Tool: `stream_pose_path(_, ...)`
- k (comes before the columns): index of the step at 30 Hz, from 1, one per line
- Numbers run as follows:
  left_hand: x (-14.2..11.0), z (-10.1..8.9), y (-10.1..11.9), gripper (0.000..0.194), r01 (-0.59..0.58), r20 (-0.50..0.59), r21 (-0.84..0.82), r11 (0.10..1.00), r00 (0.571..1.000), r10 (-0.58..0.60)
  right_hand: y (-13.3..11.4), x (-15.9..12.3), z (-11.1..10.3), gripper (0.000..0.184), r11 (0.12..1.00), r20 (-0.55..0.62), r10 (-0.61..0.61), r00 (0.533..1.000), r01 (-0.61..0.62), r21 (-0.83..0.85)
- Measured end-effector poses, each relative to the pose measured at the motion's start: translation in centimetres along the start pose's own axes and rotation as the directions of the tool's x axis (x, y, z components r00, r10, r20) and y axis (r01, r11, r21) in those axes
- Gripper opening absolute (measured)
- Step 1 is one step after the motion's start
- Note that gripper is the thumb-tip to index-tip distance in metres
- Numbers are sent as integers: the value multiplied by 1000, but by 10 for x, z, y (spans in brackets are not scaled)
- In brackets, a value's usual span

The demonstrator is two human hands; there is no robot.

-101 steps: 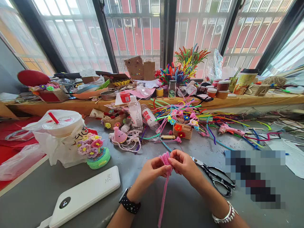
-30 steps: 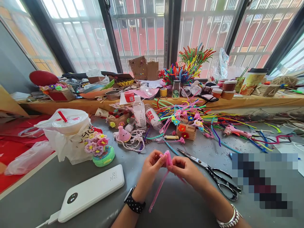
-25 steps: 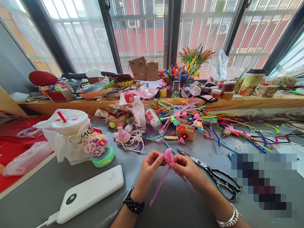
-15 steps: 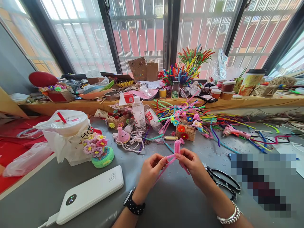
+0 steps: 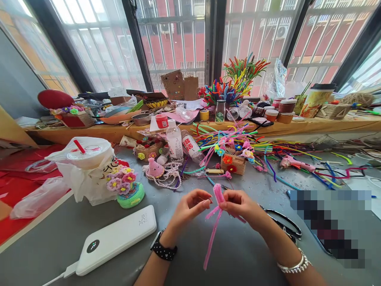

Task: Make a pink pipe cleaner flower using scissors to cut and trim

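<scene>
A folded pink pipe cleaner (image 5: 214, 222) stands between my hands above the grey table (image 5: 59, 234). My right hand (image 5: 242, 208) pinches it just under its looped top. My left hand (image 5: 190, 206) sits beside it with curled fingers, its fingertips touching a short side end of the same pipe cleaner. The long tail hangs down toward me. Black scissors (image 5: 282, 226) lie right behind my right wrist.
A white power bank (image 5: 117, 240) with a cable lies at the left front. A crochet flower pot (image 5: 126, 186), a bagged drink cup (image 5: 86, 159), pearl beads (image 5: 168, 172), bottles, a small flower basket (image 5: 233, 163), a pink glue gun (image 5: 293, 163) and several loose pipe cleaners crowd the far side.
The looped top has come back down toward me in my right hand. The tail has swung from slanting left to hanging nearly straight down. My left hand's grip has loosened.
</scene>
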State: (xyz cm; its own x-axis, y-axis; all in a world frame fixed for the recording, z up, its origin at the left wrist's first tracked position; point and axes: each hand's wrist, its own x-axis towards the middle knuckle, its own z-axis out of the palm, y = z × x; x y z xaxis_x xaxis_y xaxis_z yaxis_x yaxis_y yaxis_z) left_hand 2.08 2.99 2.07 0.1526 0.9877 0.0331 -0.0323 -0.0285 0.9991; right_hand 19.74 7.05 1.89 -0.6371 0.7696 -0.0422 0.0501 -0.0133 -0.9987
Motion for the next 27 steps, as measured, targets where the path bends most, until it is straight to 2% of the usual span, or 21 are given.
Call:
stream_pose_path(3,1,3,-6,18,-12,-19,-31,999,1000,11,0,-1,11,26,999,67,18,998,-15,-42)
stream_pose_path(7,3,6,-11,15,-18,-58,-39,999,998,16,2,1,18,29,998,69,21,997,-18,-54)
stream_pose_path(12,5,5,-11,16,15,-135,-94,996,990,-27,1,2,16,30,1000,10,0,1000,0,-30)
stream_pose_path(18,3,9,-13,15,85,-201,-329,940,967,-158,1,5,20,35,998,-160,-33,987,41,50)
stream_pose_path(23,4,10,-16,16,121,-160,-491,863,961,-225,13,9,25,30,983,-259,-41,965,86,162)
stream_pose_path(27,4,9,-15,14,135,-118,-472,871,970,-214,15,9,22,30,988,-239,-44,970,77,132)
